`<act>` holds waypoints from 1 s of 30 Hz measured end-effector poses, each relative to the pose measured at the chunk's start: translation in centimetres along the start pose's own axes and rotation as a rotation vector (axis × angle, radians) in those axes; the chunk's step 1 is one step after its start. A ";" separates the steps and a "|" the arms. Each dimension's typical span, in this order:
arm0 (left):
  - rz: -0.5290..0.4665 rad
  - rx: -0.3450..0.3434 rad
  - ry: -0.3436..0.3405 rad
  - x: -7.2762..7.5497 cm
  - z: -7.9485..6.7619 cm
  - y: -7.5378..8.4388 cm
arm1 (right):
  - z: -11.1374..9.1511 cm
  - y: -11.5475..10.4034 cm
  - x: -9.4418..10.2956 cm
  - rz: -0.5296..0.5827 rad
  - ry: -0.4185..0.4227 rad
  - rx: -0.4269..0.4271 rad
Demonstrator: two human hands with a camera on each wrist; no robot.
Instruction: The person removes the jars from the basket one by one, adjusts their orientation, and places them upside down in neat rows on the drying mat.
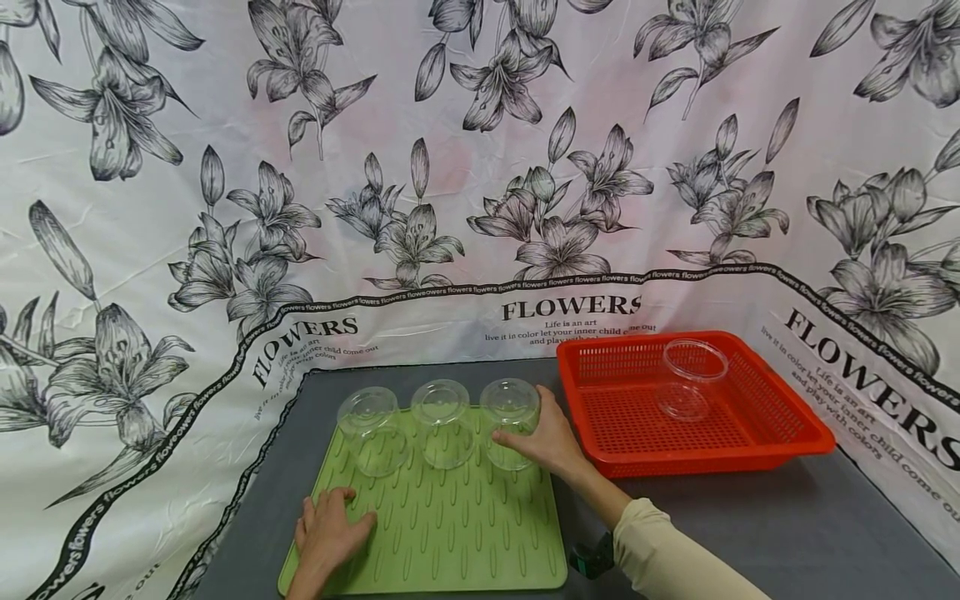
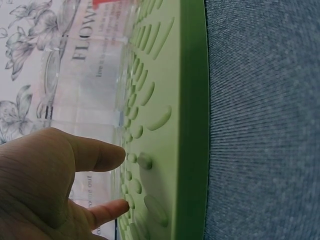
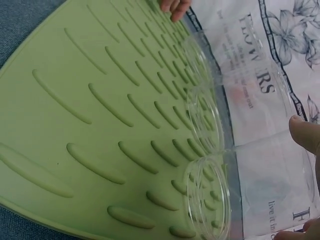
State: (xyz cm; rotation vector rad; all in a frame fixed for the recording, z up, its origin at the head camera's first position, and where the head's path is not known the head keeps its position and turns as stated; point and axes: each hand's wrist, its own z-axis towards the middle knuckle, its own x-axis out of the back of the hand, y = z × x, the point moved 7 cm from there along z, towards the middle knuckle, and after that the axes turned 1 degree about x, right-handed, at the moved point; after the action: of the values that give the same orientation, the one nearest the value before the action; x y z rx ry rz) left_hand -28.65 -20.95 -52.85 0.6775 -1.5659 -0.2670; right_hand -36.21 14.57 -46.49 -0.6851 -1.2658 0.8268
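Note:
Three clear plastic jars stand in a row along the far part of a green ridged mat, bases up. My right hand holds the right-hand jar, its thumb across the front and its fingers round the far right side. The middle jar and the left jar stand close beside it. At the mat's left front, my left hand rests with fingers spread and loosely bent, holding nothing. In the left wrist view, its fingertips are right at the mat's raised ridges.
A red plastic basket stands right of the mat, with another clear jar inside. A small dark object lies near the right sleeve. A flower-printed cloth hangs behind and along both sides of the grey table.

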 end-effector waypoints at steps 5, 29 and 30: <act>-0.005 0.013 -0.021 -0.1 0.0 0.1 | -0.1 -0.4 0.4 -0.016 0.007 0.007; -0.064 -0.005 -0.027 -0.3 0.0 0.7 | -0.1 -2.2 3.1 0.037 0.073 0.058; -0.068 -0.003 -0.028 -0.3 0.0 0.7 | -0.1 -2.2 3.3 0.047 0.076 0.065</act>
State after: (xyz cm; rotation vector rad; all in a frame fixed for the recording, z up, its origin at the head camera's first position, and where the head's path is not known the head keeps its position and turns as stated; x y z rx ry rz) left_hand -28.86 -20.20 -52.72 0.7284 -1.5706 -0.3307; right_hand -35.47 16.10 -42.92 -0.6898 -1.1532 0.8684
